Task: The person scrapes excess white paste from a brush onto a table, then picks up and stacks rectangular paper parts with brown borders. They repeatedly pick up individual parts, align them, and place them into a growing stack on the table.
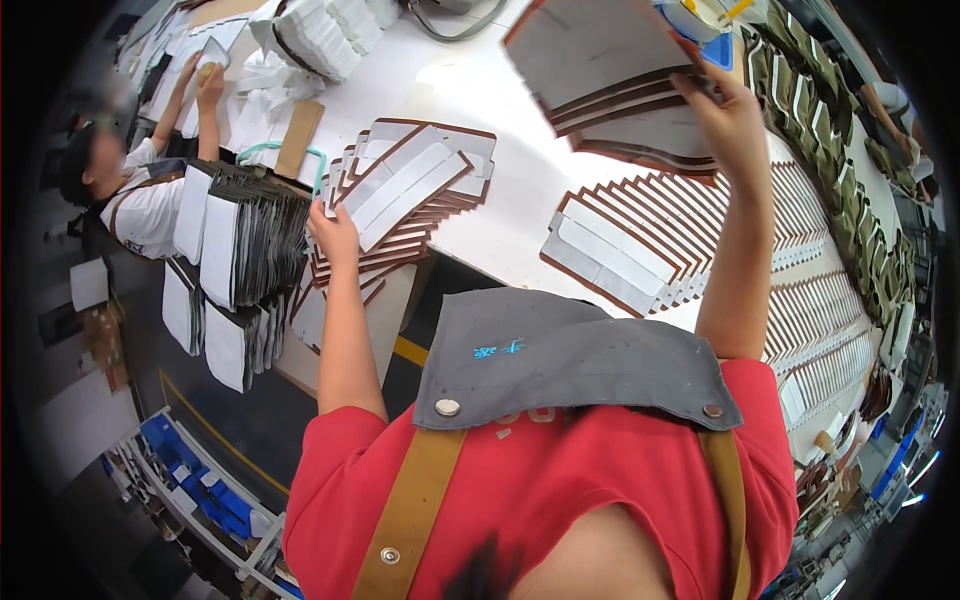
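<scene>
Brown-edged grey card pieces [610, 80] gripped, lifted in right hand [735, 125]; left hand [335, 235] pressing fanned stack [405, 195]. Mid-sorting, seemingly; next probably calls for laying lifted pieces onto row [640, 240] below right hand.

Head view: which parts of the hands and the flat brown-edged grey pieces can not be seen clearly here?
- Right hand: its fingers lie behind the raised fan of flat brown-edged grey pieces, so the grip is hidden.
- That fan: its top is cut off by the upper edge of the head view.
- Left hand: its fingertips are hidden among the fanned stack of white-and-brown pieces.
- White table: its near edge is covered by the grey apron bib.
</scene>
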`<control>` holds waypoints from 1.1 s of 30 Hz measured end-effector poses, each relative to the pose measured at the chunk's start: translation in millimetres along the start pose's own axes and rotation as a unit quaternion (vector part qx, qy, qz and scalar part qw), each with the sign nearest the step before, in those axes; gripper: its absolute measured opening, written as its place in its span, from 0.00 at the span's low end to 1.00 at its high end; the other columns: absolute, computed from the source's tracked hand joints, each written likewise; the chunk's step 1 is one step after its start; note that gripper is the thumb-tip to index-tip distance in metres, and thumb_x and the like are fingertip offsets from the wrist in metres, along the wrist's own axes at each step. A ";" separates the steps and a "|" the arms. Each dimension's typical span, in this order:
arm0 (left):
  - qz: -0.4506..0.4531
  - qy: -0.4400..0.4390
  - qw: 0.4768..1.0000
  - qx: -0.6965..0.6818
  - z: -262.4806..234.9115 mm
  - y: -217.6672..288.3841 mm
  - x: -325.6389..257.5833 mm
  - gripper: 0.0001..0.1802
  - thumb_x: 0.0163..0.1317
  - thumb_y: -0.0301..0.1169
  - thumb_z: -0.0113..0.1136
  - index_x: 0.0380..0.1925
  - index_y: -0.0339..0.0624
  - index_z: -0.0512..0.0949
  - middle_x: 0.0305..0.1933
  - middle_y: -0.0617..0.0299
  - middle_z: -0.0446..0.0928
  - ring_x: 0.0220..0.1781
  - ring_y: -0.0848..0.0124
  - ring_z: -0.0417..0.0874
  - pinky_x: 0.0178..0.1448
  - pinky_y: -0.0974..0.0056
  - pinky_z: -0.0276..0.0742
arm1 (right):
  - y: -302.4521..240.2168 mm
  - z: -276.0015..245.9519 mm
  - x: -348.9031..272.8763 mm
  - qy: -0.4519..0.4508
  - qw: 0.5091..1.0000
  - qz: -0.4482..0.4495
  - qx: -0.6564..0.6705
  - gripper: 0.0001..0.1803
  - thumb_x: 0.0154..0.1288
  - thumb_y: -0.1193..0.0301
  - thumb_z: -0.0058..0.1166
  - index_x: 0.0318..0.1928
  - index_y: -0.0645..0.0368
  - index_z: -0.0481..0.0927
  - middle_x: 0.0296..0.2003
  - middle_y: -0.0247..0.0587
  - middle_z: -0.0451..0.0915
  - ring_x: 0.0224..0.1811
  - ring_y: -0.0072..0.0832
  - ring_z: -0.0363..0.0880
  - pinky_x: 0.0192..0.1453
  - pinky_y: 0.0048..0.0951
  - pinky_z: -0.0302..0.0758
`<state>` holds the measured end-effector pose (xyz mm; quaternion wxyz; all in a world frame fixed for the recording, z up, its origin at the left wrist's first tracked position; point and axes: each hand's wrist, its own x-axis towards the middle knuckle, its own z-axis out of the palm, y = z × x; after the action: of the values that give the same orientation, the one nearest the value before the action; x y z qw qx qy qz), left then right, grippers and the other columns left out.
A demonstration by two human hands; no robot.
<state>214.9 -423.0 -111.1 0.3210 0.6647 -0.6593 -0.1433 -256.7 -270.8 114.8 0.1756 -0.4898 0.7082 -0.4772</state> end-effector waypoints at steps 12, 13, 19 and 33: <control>-0.302 -0.377 0.659 -0.576 -2.5 114.7 -20.2 0.37 0.60 0.59 0.36 0.58 0.39 0.56 0.56 0.50 0.63 0.54 0.58 0.69 0.56 0.53 0.69 | 103.1 155.2 -47.0 -0.129 0.900 0.337 0.244 0.20 0.54 0.67 0.56 0.45 0.65 0.73 0.36 0.42 0.77 0.37 0.28 0.74 0.42 0.27 0.71; -0.308 -0.392 0.690 -0.524 3.1 107.9 -19.3 0.36 0.60 0.57 0.39 0.57 0.39 0.57 0.56 0.51 0.63 0.53 0.58 0.69 0.54 0.54 0.71 | 123.4 163.8 -53.4 -0.168 0.903 0.336 0.211 0.19 0.55 0.67 0.55 0.46 0.65 0.73 0.37 0.42 0.77 0.37 0.28 0.74 0.42 0.27 0.71; -0.269 -0.389 0.813 -0.341 28.9 92.2 -22.4 0.24 0.56 0.29 0.55 0.51 0.35 0.60 0.45 0.53 0.69 0.40 0.63 0.76 0.38 0.63 0.79 | 143.0 191.3 -48.6 -0.084 0.930 0.339 0.117 0.21 0.56 0.63 0.53 0.43 0.68 0.73 0.32 0.44 0.76 0.32 0.27 0.73 0.36 0.26 0.70; -0.252 -0.290 0.872 -0.303 2.6 90.5 -6.4 0.21 0.53 0.19 0.50 0.49 0.33 0.63 0.40 0.55 0.72 0.35 0.70 0.76 0.28 0.70 0.81 | 136.5 205.4 -27.0 -0.061 0.909 0.343 0.229 0.13 0.56 0.67 0.52 0.36 0.65 0.76 0.25 0.34 0.73 0.26 0.19 0.67 0.30 0.23 0.66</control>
<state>141.8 -410.6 -58.8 0.2546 0.6068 -0.4570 -0.5984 -169.1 -342.2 -106.1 0.4786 -0.1916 0.6916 -0.5059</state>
